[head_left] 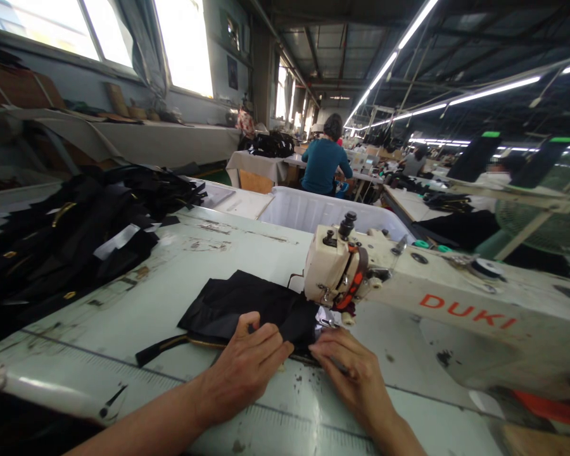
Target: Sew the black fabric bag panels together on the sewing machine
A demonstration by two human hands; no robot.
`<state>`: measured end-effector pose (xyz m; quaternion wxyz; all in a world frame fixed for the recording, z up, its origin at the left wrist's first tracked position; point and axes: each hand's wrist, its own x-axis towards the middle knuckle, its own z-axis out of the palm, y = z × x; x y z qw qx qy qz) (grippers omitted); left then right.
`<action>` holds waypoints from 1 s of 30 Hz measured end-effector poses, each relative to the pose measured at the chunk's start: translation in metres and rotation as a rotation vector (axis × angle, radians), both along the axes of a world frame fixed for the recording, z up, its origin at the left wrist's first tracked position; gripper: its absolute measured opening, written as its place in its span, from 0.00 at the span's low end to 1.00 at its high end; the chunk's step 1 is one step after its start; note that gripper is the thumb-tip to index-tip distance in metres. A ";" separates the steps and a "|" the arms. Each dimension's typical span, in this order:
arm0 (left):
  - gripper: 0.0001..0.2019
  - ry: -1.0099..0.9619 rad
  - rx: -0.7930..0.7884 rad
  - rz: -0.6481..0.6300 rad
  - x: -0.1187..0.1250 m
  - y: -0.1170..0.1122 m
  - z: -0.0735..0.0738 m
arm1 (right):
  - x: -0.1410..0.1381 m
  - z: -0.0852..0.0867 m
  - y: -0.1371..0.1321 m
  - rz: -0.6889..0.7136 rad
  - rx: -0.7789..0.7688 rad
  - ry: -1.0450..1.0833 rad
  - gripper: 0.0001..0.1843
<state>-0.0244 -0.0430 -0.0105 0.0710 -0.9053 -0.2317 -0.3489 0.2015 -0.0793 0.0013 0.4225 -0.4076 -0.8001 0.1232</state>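
A dark fabric piece lies flat on the sewing table, its right end under the head of a sewing machine. From its near edge a narrow black strip with a gold line, like a zipper tape, sticks out to the left. My left hand has its fingers curled at the piece's near edge. Beside the needle area my right hand pinches the near right corner, close to the metal presser foot. The fingertips of both hands partly cover the edge.
Dark cut pieces are heaped on the left side of the table. Behind the machine stands a white plastic bin. A person in a teal top sits farther back. Thread cones and a fan are at right.
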 end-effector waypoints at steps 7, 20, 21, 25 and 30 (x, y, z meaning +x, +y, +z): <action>0.13 -0.012 0.002 -0.001 0.001 0.000 -0.002 | 0.004 -0.002 -0.002 0.000 -0.038 -0.030 0.13; 0.12 0.002 0.023 -0.033 0.002 -0.001 -0.003 | -0.002 -0.010 0.001 -0.099 0.093 -0.265 0.21; 0.12 0.002 0.028 -0.031 0.002 -0.001 -0.004 | -0.003 -0.009 0.001 -0.082 0.108 -0.299 0.20; 0.12 0.008 0.037 -0.028 0.002 0.000 -0.005 | -0.009 -0.006 0.003 -0.080 0.192 -0.323 0.15; 0.11 0.028 0.050 -0.033 0.001 0.000 -0.006 | -0.008 -0.005 0.006 -0.059 0.189 -0.277 0.12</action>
